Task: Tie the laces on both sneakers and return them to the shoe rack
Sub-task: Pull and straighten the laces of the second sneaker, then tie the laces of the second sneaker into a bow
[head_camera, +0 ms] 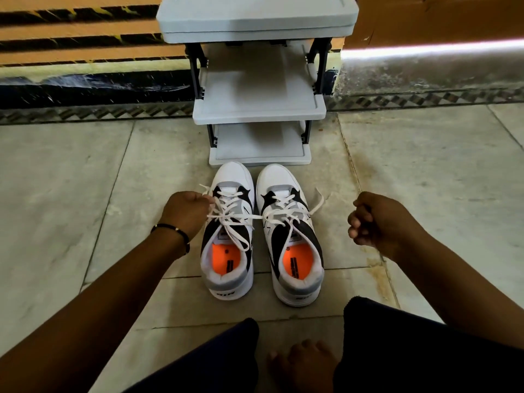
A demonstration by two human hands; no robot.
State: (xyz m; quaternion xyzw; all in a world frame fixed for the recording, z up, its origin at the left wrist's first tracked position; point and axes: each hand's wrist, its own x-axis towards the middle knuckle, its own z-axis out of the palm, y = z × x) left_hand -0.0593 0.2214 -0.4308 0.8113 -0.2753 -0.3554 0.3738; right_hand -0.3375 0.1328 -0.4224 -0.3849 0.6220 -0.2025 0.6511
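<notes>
Two white, grey and black sneakers with orange insoles stand side by side on the floor, toes toward the rack: the left sneaker (228, 234) and the right sneaker (292, 236). Their white laces lie loose and untied. My left hand (184, 215) pinches a lace end (208, 195) of the left sneaker at its left side. My right hand (380, 222) hovers to the right of the right sneaker, curled into a fist with nothing visible in it. The grey shoe rack (259, 110) stands just beyond the toes, its shelves bare.
The floor is pale stone tile (85, 180). A dark skirting and an orange-striped wall (71, 32) run behind the rack. My knees in dark cloth (411, 350) and a bare foot (306, 364) fill the bottom of the view.
</notes>
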